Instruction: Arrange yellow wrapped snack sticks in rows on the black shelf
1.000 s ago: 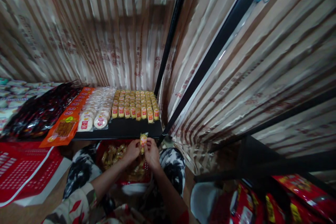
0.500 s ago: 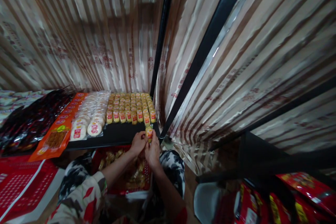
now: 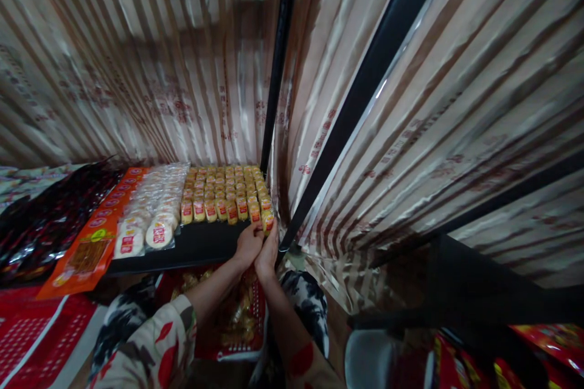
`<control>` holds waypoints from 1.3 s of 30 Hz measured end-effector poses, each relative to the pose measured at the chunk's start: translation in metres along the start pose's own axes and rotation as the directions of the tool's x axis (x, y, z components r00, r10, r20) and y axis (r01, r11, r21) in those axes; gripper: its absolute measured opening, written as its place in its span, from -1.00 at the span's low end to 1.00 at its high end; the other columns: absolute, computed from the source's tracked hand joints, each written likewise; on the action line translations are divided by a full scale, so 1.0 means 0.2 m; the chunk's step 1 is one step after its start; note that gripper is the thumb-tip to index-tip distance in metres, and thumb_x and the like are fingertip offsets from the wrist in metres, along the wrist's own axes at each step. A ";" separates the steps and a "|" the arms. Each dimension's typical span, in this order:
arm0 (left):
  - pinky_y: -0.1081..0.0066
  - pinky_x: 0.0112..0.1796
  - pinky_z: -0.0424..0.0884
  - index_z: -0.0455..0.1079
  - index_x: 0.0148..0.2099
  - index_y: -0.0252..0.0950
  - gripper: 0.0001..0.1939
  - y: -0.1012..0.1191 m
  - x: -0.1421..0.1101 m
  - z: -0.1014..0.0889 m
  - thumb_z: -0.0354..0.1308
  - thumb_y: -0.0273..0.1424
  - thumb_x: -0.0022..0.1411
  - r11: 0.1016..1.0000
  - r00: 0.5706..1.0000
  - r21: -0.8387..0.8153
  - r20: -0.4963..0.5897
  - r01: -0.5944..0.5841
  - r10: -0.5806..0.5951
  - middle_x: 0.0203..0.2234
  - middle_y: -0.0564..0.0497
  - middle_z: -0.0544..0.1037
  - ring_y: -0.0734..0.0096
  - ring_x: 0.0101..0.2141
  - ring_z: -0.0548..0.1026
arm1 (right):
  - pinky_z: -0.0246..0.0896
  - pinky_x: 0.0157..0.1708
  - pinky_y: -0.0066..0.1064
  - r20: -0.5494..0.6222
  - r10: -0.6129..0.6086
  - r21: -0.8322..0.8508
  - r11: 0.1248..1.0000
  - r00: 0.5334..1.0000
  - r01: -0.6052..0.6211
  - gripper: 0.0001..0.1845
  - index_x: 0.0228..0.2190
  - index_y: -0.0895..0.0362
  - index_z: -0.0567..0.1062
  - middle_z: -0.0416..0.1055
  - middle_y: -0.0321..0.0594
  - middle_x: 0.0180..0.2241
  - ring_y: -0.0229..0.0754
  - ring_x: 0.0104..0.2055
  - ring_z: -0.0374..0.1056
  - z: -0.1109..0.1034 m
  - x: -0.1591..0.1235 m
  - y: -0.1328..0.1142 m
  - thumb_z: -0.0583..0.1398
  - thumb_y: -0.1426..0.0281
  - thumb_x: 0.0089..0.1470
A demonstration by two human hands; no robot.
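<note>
Between the fingers of both hands is a small yellow snack pack (image 3: 267,222) with a red-and-white label, at the front right corner of the shelf. My left hand (image 3: 250,244) pinches it from the left. Pressed along its right side is my right hand (image 3: 268,250). Just behind stand rows of matching yellow packs (image 3: 220,206) on the black shelf (image 3: 196,243). Below my forearms, a red basket (image 3: 263,316) contains more gold-wrapped packs (image 3: 239,322), partly hidden by the arms.
Left of the yellow rows lie clear packs of round white crackers (image 3: 159,232), orange snack bags (image 3: 91,255) and dark shiny packs (image 3: 50,225). A black post (image 3: 328,146) rises at the right. Lower right are a pale stool (image 3: 370,358) and red bags (image 3: 460,364).
Both hands have moved slightly up and right with the yellow pack, from in front of the rows to their right front corner. The view has shifted slightly.
</note>
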State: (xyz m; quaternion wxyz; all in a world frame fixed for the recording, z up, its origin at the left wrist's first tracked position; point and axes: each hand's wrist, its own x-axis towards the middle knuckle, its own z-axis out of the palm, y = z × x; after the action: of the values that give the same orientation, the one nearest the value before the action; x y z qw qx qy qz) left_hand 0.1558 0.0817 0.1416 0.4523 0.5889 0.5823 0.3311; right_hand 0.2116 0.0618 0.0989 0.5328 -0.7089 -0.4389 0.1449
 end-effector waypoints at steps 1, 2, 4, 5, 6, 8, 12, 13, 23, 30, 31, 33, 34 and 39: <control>0.48 -0.10 0.30 0.42 -0.10 -0.28 -0.69 0.01 0.01 0.00 0.02 -0.52 0.09 1.000 1.000 0.008 0.005 0.007 -0.007 -0.20 -0.02 0.54 0.44 -0.19 0.47 | -0.14 0.19 -0.26 0.003 0.003 -0.008 1.000 1.000 -0.003 -0.34 0.16 0.25 0.02 0.03 -0.04 0.18 -0.22 0.21 -0.05 0.01 0.02 0.00 -0.13 0.49 -0.03; 0.48 -0.09 0.30 0.42 -0.11 -0.28 -0.69 0.03 0.01 0.01 0.02 -0.52 0.09 1.000 1.000 0.019 0.010 0.013 -0.014 -0.20 -0.02 0.55 0.43 -0.18 0.47 | -0.15 0.19 -0.25 0.008 0.006 -0.019 1.000 1.000 -0.006 -0.34 0.16 0.26 0.02 0.03 -0.03 0.18 -0.22 0.22 -0.06 0.01 0.03 0.01 -0.13 0.49 -0.03; 0.47 -0.10 0.30 0.42 -0.11 -0.28 -0.69 0.05 0.03 0.02 0.02 -0.53 0.08 0.999 1.000 0.046 0.020 0.020 -0.021 -0.22 -0.01 0.55 0.42 -0.18 0.46 | -0.14 0.19 -0.23 0.024 0.018 -0.045 0.999 1.000 -0.016 -0.34 0.16 0.28 0.01 0.03 0.01 0.18 -0.20 0.22 -0.06 0.02 0.06 0.02 -0.12 0.49 -0.03; 0.47 -0.11 0.30 0.43 -0.11 -0.28 -0.69 0.06 0.04 0.02 0.02 -0.53 0.08 0.998 0.999 0.063 0.026 0.019 -0.020 -0.23 -0.01 0.55 0.41 -0.19 0.46 | -0.13 0.18 -0.22 0.031 0.024 -0.058 0.998 0.999 -0.022 -0.34 0.16 0.29 0.02 0.04 0.03 0.17 -0.19 0.22 -0.05 0.02 0.08 0.02 -0.11 0.49 -0.02; 0.46 -0.12 0.30 0.43 -0.12 -0.28 -0.69 0.07 0.05 0.03 0.02 -0.53 0.08 0.997 0.999 0.081 0.031 0.015 -0.018 -0.24 -0.01 0.55 0.40 -0.20 0.46 | -0.12 0.18 -0.21 0.038 0.028 -0.069 0.997 0.999 -0.025 -0.35 0.15 0.29 0.02 0.05 0.04 0.17 -0.17 0.22 -0.04 0.02 0.09 0.03 -0.10 0.49 -0.02; 0.46 -0.14 0.31 0.43 -0.13 -0.29 -0.70 0.08 0.05 0.03 0.01 -0.54 0.09 0.993 0.999 0.116 0.032 0.007 -0.010 -0.27 -0.02 0.55 0.40 -0.23 0.46 | -0.09 0.17 -0.18 0.047 0.027 -0.084 0.996 0.999 -0.023 -0.35 0.15 0.27 0.03 0.07 0.04 0.16 -0.15 0.21 -0.03 0.03 0.11 0.04 -0.09 0.48 -0.02; 0.47 -0.19 0.30 0.43 -0.16 -0.30 -0.72 0.09 0.06 0.02 -0.01 -0.54 0.09 0.984 1.000 0.180 0.024 -0.003 -0.001 -0.32 -0.02 0.53 0.42 -0.28 0.44 | -0.06 0.14 -0.13 0.053 0.004 -0.088 0.996 0.999 0.000 -0.35 0.16 0.26 0.01 0.07 0.05 0.16 -0.11 0.20 0.01 0.05 0.11 0.07 -0.07 0.46 0.00; 0.47 -0.20 0.30 0.43 -0.17 -0.30 -0.72 0.08 0.07 0.02 -0.01 -0.54 0.09 0.980 1.000 0.197 0.022 -0.008 0.004 -0.32 -0.02 0.52 0.42 -0.29 0.44 | -0.06 0.14 -0.14 0.055 -0.007 -0.085 0.996 0.998 0.012 -0.35 0.17 0.27 0.00 0.05 0.06 0.17 -0.12 0.20 0.00 0.05 0.11 0.07 -0.07 0.46 0.01; 0.47 -0.16 0.29 0.40 -0.10 -0.33 -0.70 0.03 0.08 0.01 -0.05 -0.50 0.14 0.978 0.999 0.203 0.025 -0.047 0.043 -0.21 -0.08 0.49 0.42 -0.23 0.43 | -0.12 0.16 -0.08 0.031 -0.085 -0.143 0.986 0.996 0.089 -0.38 0.19 0.27 -0.05 -0.11 0.08 0.22 -0.05 0.26 -0.18 0.04 -0.04 0.06 -0.10 0.46 0.08; 0.44 0.00 0.24 0.33 0.02 -0.35 -0.60 0.05 0.07 0.00 -0.06 -0.58 0.12 0.989 0.994 0.114 0.054 -0.097 0.091 -0.08 -0.08 0.44 0.43 -0.09 0.39 | -0.08 0.15 -0.08 0.137 -0.172 -0.184 0.963 0.976 0.195 -0.40 0.16 0.28 0.08 -0.06 0.08 0.21 -0.04 0.25 -0.13 0.04 -0.02 0.11 -0.04 0.43 0.06; 0.43 0.02 0.22 0.34 0.01 -0.36 -0.61 0.06 0.07 0.00 -0.06 -0.58 0.12 0.988 0.994 0.112 0.057 -0.102 0.096 -0.07 -0.09 0.43 0.43 -0.08 0.39 | -0.08 0.15 -0.08 0.136 -0.170 -0.185 0.964 0.976 0.194 -0.39 0.15 0.31 0.08 -0.06 0.11 0.21 -0.03 0.25 -0.12 0.04 -0.01 0.12 -0.03 0.42 0.06; 0.42 0.03 0.23 0.35 -0.01 -0.37 -0.62 0.05 0.07 0.00 -0.06 -0.59 0.12 0.987 0.993 0.114 0.053 -0.113 0.108 -0.07 -0.10 0.43 0.42 -0.08 0.38 | -0.08 0.15 -0.08 0.133 -0.164 -0.181 0.966 0.977 0.187 -0.39 0.15 0.35 0.07 -0.06 0.14 0.20 -0.02 0.24 -0.11 0.04 0.00 0.12 -0.04 0.41 0.06; 0.42 0.02 0.24 0.36 -0.03 -0.36 -0.63 0.05 0.06 -0.01 -0.06 -0.59 0.12 0.986 0.992 0.115 0.043 -0.120 0.116 -0.09 -0.09 0.44 0.42 -0.09 0.39 | -0.08 0.15 -0.07 0.131 -0.162 -0.178 0.967 0.978 0.184 -0.40 0.15 0.35 0.08 -0.04 0.14 0.20 -0.02 0.24 -0.12 0.04 0.00 0.12 -0.05 0.41 0.07; 0.44 -0.08 0.31 0.42 -0.16 -0.31 -0.69 -0.02 -0.02 -0.02 -0.07 -0.59 0.13 0.980 0.984 0.115 -0.058 -0.163 0.170 -0.23 -0.04 0.46 0.46 -0.21 0.42 | -0.11 0.15 -0.05 0.127 -0.198 -0.144 0.966 0.972 0.216 -0.47 0.11 0.27 0.16 -0.01 0.08 0.19 -0.05 0.24 -0.13 -0.02 -0.04 0.05 -0.06 0.40 0.09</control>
State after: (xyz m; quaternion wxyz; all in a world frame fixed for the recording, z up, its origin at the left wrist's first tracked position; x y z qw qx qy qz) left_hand 0.1499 0.0781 0.1410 0.3700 0.6481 0.5631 0.3550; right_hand 0.2144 0.0518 0.0891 0.4621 -0.6897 -0.5497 0.0927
